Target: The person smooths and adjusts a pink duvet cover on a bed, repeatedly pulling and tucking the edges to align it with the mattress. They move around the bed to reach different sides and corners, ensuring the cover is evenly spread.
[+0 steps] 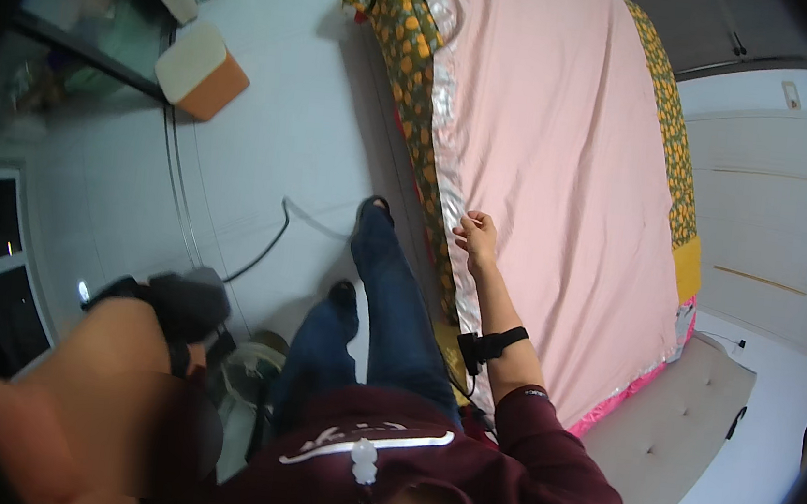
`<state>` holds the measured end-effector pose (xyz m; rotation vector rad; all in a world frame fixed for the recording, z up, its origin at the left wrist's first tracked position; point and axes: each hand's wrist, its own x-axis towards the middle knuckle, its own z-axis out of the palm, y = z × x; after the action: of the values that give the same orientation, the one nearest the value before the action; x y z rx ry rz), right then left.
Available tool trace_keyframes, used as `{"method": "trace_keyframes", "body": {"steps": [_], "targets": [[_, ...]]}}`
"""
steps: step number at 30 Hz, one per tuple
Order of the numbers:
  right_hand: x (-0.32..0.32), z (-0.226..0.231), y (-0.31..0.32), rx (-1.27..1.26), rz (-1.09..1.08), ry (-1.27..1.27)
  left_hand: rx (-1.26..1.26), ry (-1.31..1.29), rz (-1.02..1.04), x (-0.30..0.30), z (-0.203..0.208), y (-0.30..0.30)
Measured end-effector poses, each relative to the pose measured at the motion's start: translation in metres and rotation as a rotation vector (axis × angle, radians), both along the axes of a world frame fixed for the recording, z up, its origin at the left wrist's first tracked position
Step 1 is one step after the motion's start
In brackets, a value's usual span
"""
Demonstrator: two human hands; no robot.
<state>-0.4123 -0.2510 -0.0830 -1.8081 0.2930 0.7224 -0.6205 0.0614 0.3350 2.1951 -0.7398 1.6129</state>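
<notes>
My right hand (476, 237) is over the near-left edge of a pink bed cover (559, 150), beside its shiny silver-white border (448, 193). Thumb and fingers are bent together in a loose pinch; what lies between them, if anything, is too small to make out. A black strap with a small device (492, 346) circles my right forearm. At the lower left my left arm (112, 350) is raised close to the camera, bare below a maroon sleeve, next to a dark device on a strap (187, 301). Blur hides the fingers of my left hand (26, 439).
A green-and-yellow patterned cloth (404, 43) hangs along the bed's side. A grey padded headboard (684, 415) stands at right. On the tiled floor are an orange-and-cream box stool (202, 72), a dark cable (262, 258) and a round bin (252, 364) beside my legs.
</notes>
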Motion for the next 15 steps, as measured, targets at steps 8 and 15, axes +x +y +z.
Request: {"method": "trace_keyframes", "body": {"steps": [8, 15], "targets": [[0.115, -0.068, 0.176, 0.159, 0.028, 0.189, -0.068, -0.002, 0.200, 0.180, -0.032, 0.110], [0.255, -0.105, 0.267, 0.611, -0.004, 0.499, -0.036, -0.081, 0.181, 0.349, -0.052, 0.174]]}}
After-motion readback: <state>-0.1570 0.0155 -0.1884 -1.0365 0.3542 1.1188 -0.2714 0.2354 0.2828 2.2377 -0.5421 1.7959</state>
